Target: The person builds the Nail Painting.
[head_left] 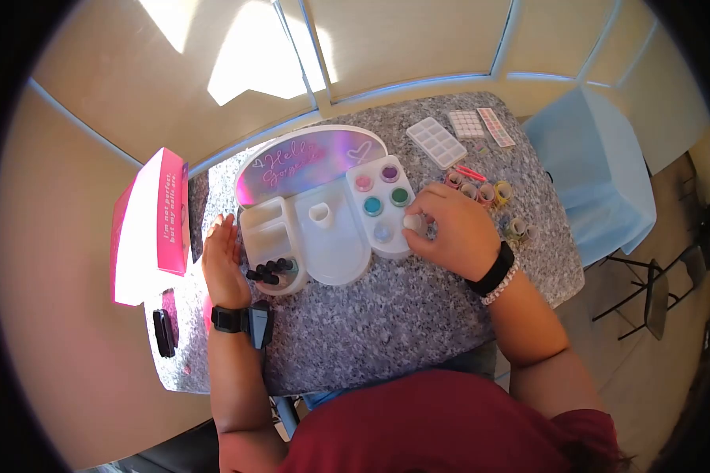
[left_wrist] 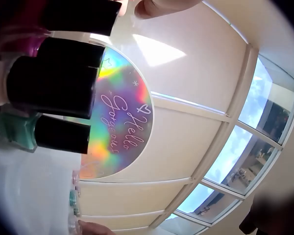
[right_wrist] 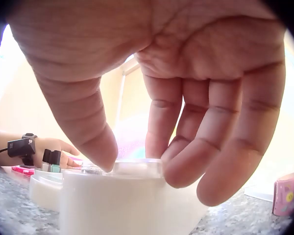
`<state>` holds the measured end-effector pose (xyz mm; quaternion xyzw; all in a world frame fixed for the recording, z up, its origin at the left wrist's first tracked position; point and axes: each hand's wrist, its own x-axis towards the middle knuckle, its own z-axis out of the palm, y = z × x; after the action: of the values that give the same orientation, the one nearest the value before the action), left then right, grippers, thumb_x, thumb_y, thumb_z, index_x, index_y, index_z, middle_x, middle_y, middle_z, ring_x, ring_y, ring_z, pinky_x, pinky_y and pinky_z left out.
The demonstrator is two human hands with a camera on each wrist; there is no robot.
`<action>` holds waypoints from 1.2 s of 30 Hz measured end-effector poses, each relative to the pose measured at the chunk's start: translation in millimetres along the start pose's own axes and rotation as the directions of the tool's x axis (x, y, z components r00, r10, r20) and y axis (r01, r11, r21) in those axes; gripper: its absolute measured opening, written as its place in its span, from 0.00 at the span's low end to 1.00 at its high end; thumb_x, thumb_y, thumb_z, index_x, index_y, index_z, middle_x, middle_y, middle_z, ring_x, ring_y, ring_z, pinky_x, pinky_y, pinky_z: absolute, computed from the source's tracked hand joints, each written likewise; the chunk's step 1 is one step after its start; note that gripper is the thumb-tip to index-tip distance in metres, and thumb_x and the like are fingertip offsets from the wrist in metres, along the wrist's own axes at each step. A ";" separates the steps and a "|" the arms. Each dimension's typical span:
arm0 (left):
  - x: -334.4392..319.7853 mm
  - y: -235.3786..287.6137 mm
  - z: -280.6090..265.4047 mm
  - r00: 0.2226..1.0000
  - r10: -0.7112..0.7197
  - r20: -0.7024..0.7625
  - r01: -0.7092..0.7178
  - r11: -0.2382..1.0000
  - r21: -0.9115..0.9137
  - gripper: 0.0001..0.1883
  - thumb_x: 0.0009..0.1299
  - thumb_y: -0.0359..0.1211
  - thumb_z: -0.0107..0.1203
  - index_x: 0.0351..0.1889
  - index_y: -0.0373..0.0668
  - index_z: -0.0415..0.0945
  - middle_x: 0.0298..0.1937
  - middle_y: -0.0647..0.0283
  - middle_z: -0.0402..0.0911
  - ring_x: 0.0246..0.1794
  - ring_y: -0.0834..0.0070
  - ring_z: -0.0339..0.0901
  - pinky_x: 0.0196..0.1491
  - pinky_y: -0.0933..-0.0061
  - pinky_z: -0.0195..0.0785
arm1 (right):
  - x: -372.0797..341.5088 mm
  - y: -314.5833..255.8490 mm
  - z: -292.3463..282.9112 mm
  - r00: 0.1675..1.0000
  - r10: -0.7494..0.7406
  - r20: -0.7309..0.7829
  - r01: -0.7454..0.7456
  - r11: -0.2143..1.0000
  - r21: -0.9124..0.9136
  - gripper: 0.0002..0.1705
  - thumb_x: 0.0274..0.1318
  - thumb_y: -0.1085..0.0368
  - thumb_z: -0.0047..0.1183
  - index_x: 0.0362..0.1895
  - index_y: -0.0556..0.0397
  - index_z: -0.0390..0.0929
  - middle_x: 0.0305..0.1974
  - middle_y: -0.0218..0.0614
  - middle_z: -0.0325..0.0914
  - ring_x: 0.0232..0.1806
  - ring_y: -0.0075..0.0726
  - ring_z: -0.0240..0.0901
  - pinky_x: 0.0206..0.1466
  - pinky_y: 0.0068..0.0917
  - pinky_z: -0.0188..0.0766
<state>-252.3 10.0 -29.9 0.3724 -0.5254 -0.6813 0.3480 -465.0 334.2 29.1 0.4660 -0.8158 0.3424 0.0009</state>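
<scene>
My right hand (head_left: 459, 230) pinches a small clear round pot (right_wrist: 137, 169) between thumb and fingertips, at the front right corner of a white plastic organizer (head_left: 335, 256). Pots of purple (head_left: 390, 173), pink (head_left: 364, 183), green (head_left: 400, 197) and teal (head_left: 372, 206) sit in that same right section, with a clear glittery pot (head_left: 383, 232) in front. Beside the organizer's left side, my left hand (head_left: 222, 264) has its fingers extended and holds nothing. Several black-capped nail polish bottles (head_left: 270, 272) lie in the left compartment, seen close in the left wrist view.
Behind the organizer stands an iridescent "Hello Gorgeous" panel (head_left: 312, 162). At left is a pink box (head_left: 173, 213) and a black object (head_left: 163, 333). Toward the right lie a white compartment tray (head_left: 436, 143), a sticker sheet (head_left: 495, 127) and several small decorated rolls (head_left: 485, 192). A blue-covered chair (head_left: 596, 158) stands beyond.
</scene>
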 end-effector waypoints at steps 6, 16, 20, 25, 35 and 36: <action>-9.7 -2.6 1.2 0.995 0.099 0.014 -0.099 0.995 -0.026 0.35 0.84 0.52 0.47 0.80 0.37 0.63 0.77 0.54 0.73 0.79 0.62 0.66 0.78 0.59 0.55 | 3.1 -8.0 -2.8 0.995 -0.017 -0.094 0.018 1.000 0.010 0.13 0.58 0.62 0.70 0.46 0.50 0.87 0.41 0.35 0.85 0.36 0.38 0.83 0.41 0.34 0.80; -13.7 10.4 -6.6 0.974 0.215 -0.076 -0.219 0.974 -0.049 0.22 0.82 0.45 0.54 0.67 0.44 0.75 0.72 0.57 0.77 0.70 0.65 0.76 0.70 0.62 0.67 | 1.7 4.9 -71.8 0.949 0.281 -0.144 -0.220 0.917 0.333 0.07 0.61 0.69 0.69 0.43 0.53 0.89 0.39 0.32 0.87 0.32 0.25 0.80 0.33 0.24 0.76; -71.5 59.9 27.0 0.954 0.299 0.017 -0.291 0.938 -0.187 0.23 0.85 0.46 0.46 0.70 0.43 0.73 0.74 0.54 0.75 0.71 0.60 0.75 0.72 0.60 0.64 | 11.0 11.6 -70.1 0.990 0.126 -0.070 -0.129 0.991 -0.030 0.09 0.59 0.64 0.69 0.41 0.54 0.88 0.39 0.37 0.87 0.40 0.37 0.82 0.42 0.33 0.77; -101.6 71.8 64.7 0.864 0.424 0.270 -0.401 0.905 -0.139 0.17 0.86 0.39 0.46 0.65 0.41 0.75 0.71 0.52 0.77 0.67 0.65 0.78 0.69 0.62 0.67 | 41.7 53.5 -43.4 0.997 -0.001 0.079 0.028 0.937 -0.348 0.13 0.55 0.58 0.70 0.38 0.54 0.86 0.39 0.43 0.86 0.46 0.52 0.82 0.52 0.43 0.77; -120.4 32.4 84.9 0.783 0.286 0.553 -0.258 0.957 -0.129 0.13 0.87 0.36 0.47 0.54 0.39 0.80 0.55 0.58 0.88 0.50 0.76 0.82 0.59 0.70 0.71 | 33.7 17.0 -28.1 0.991 0.130 -0.011 -0.128 0.953 -0.275 0.14 0.54 0.60 0.71 0.42 0.49 0.83 0.41 0.41 0.87 0.49 0.53 0.83 0.53 0.47 0.78; -121.7 29.4 85.9 0.782 0.282 0.557 -0.256 0.958 -0.126 0.13 0.87 0.36 0.47 0.54 0.39 0.80 0.55 0.58 0.88 0.50 0.76 0.82 0.59 0.70 0.71 | 29.9 15.7 -27.6 0.997 0.072 0.003 -0.066 0.932 -0.356 0.14 0.54 0.60 0.71 0.42 0.49 0.83 0.41 0.41 0.87 0.50 0.53 0.83 0.53 0.47 0.78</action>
<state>-266.4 148.6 30.6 0.0657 -0.6377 -0.7158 0.2769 -502.6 332.1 51.1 0.4320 -0.8801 0.1851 0.0667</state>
